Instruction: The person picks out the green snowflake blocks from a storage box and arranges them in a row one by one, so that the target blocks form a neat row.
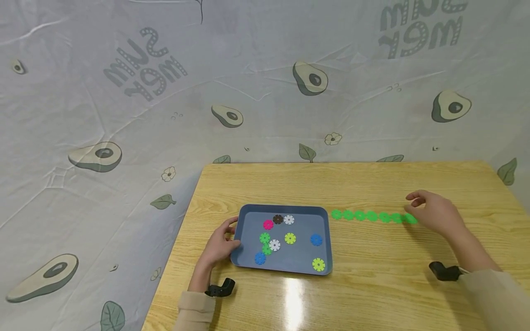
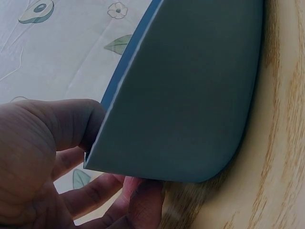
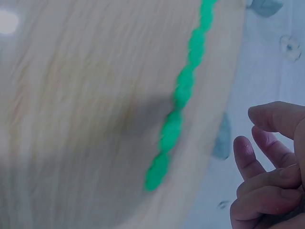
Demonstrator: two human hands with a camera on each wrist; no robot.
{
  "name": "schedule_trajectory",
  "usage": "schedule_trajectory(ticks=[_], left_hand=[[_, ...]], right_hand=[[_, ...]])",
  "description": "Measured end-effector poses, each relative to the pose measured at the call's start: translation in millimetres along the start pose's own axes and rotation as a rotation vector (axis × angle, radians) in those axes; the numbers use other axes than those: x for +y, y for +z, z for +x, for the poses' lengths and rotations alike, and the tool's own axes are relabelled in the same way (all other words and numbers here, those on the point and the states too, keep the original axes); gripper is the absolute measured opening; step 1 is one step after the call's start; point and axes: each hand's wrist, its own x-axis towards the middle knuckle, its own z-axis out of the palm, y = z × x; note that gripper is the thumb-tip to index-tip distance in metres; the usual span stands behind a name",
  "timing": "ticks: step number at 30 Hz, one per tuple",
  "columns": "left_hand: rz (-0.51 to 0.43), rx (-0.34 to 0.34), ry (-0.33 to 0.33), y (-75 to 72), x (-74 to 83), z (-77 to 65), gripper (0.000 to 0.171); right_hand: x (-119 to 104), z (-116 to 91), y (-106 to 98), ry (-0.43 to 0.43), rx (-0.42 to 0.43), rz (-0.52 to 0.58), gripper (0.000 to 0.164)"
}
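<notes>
My left hand (image 1: 219, 244) grips the left side of a blue-grey tray (image 1: 290, 260). In the left wrist view the thumb (image 2: 78, 121) hooks over the rim and the other fingers reach beneath the tray's wall (image 2: 181, 95). Toothed plastic discs lie scattered in the tray, among them a pink disc (image 1: 268, 224), a brown disc (image 1: 278, 219) and a white disc (image 1: 289, 219). To the right of the tray, a row of several green discs (image 1: 372, 216) lies on the table. My right hand (image 1: 439, 214) hovers at the row's right end, fingers loosely bent around nothing visible.
The wooden table (image 1: 372, 285) carries the tray and the row. Behind it and to its left hangs a pale cloth (image 1: 265, 46) printed with avocados. A black wrist camera (image 1: 221, 288) sits on the left wrist, another black camera (image 1: 445, 271) on the right.
</notes>
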Motion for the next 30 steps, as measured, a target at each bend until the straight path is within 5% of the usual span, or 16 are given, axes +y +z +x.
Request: schedule_trajectory(ticks=[15,30], left_hand=[[-0.008,0.011,-0.001,-1.9,4.1,1.3,0.072],[-0.026,0.003,-0.024,-2.0,5.2,1.2,0.071]], right_hand=[[-109.4,16.5,26.4,-0.167,-0.081,0.027,0.036],[-194.3,35.3,67.8,-0.324,-0.145,-0.01,0.029]])
